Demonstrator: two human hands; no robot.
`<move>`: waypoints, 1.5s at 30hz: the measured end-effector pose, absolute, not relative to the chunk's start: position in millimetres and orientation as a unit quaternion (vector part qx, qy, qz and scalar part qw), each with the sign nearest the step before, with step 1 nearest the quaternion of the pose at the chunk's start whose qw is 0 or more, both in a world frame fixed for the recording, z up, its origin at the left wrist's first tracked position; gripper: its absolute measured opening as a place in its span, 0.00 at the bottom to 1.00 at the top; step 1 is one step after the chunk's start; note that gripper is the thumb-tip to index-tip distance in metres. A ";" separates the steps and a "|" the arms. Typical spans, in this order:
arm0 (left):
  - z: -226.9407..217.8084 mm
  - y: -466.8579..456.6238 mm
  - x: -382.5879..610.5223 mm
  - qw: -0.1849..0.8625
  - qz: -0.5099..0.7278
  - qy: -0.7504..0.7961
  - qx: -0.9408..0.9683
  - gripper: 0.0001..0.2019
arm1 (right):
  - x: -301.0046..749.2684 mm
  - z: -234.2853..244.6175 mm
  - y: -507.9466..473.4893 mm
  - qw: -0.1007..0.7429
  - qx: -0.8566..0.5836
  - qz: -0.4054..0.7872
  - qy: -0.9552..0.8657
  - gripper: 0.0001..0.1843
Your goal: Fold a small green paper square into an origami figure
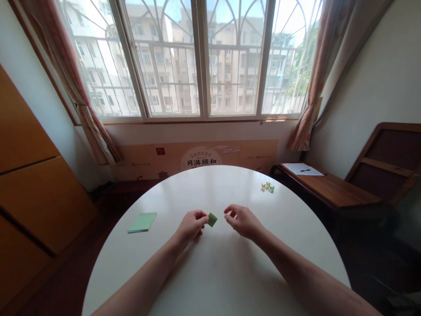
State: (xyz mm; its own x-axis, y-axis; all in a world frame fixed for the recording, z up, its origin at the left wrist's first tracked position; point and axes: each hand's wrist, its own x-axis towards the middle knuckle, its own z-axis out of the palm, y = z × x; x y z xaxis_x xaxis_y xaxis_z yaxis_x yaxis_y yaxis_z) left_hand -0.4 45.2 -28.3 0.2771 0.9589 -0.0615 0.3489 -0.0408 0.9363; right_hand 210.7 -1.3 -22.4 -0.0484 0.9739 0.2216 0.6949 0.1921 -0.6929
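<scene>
My left hand (191, 224) pinches a small folded green paper piece (212, 219) just above the round white table (210, 272). My right hand (241, 220) hovers a little to the right of the paper, fingers curled, thumb and forefinger close together, and nothing shows between them. The two hands are a short gap apart near the table's middle.
A stack of light green paper sheets (142, 222) lies at the table's left. Several small folded paper figures (267, 187) sit at the far right. A wooden bench (329, 186) with a white sheet and pen (302, 169) stands to the right; a wooden cabinet (36, 188) is on the left.
</scene>
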 end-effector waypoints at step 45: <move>-26.7 40.7 -6.9 0.472 0.329 0.494 0.652 0.14 | 206.1 -42.8 8.9 0.292 -0.607 0.229 -0.703 0.15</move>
State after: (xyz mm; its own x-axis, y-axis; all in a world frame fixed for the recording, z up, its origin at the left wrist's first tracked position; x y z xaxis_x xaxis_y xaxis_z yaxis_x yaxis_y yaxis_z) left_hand -6.9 40.7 -26.7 0.2958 0.9545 -0.0367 0.3328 -0.0670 0.9406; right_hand 206.1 8.9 -42.8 -0.0936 0.9868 0.1324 0.7197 0.1590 -0.6758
